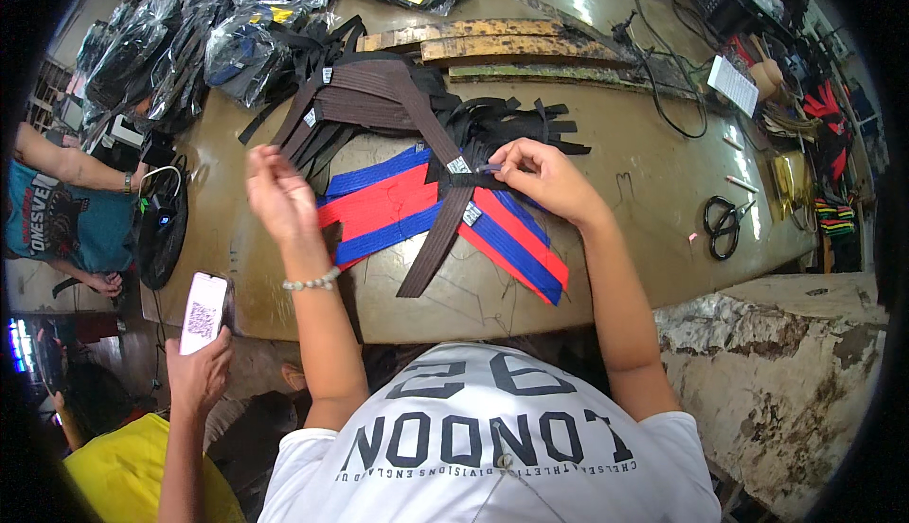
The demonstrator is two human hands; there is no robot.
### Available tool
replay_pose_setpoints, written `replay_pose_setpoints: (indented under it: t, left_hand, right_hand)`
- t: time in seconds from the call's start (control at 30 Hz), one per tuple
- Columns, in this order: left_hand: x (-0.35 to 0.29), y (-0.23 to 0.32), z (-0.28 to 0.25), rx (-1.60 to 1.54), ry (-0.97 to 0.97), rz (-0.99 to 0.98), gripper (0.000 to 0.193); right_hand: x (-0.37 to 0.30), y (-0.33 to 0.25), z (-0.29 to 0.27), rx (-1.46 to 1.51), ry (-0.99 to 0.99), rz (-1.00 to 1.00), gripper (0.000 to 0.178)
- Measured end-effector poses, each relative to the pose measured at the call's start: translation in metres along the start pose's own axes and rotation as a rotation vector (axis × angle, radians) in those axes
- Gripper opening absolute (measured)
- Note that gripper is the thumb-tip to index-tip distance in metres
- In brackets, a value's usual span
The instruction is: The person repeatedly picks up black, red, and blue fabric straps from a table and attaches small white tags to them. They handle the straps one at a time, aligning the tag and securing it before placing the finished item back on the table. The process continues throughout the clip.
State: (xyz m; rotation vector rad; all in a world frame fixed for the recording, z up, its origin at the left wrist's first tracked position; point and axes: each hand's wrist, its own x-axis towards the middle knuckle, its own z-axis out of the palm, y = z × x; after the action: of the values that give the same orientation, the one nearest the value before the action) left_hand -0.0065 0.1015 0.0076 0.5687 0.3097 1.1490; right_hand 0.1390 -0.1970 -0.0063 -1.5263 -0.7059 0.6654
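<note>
Plastic bags [237, 21]: hold folded belts, yellow labels.
Right hand [540, 177]: pinches black belt [473, 180], small white tag.
Left hand [279, 192]: raised, fingertips pinched, perhaps on thread.

Belts [445, 206] mid-table [625, 135]; scissors [723, 226] right; bags [237, 21] perhaps behind-left.

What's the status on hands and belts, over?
Left hand raised, fingers pinched, nothing visible in it. Right hand pinching the brown belt at its label, over the red-and-blue belts. Black strips crowd behind.
</note>
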Motion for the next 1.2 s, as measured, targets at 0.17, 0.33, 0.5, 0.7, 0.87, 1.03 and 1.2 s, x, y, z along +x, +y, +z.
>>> replay_pose_setpoints:
  t: [0.17,0.33,0.5,0.7,0.87,1.03,1.2]
  left_hand:
    - [0.007,0.02,-0.002,0.284,0.012,0.426,0.016]
    - [-0.059,0.002,0.038,0.656,-0.405,0.176,0.011]
    - [-0.168,0.0,0.085,0.839,-1.496,-0.406,0.023]
    - [-0.095,-0.026,0.089,1.396,-1.296,0.304,0.037]
    - [-0.055,-0.056,0.062,1.533,-1.599,0.737,0.024]
    - [-0.066,-0.055,0.076,1.545,-1.52,0.777,0.017]
    - [-0.016,-0.039,0.093,1.347,-0.885,0.979,0.01]
  right_hand:
    - [-0.001,0.005,-0.007,-0.051,-0.156,-0.034,0.009]
    - [-0.001,0.005,-0.007,-0.044,-0.147,-0.06,0.009]
    - [0.002,0.0,-0.01,0.444,0.063,0.029,0.012]
    - [0.001,-0.007,-0.032,0.639,0.393,-0.057,0.013]
    - [0.0,-0.01,-0.029,0.549,0.395,-0.055,0.014]
    - [-0.001,-0.012,-0.03,0.544,0.471,-0.034,0.016]
    - [-0.002,-0.01,-0.037,0.61,0.559,-0.07,0.015]
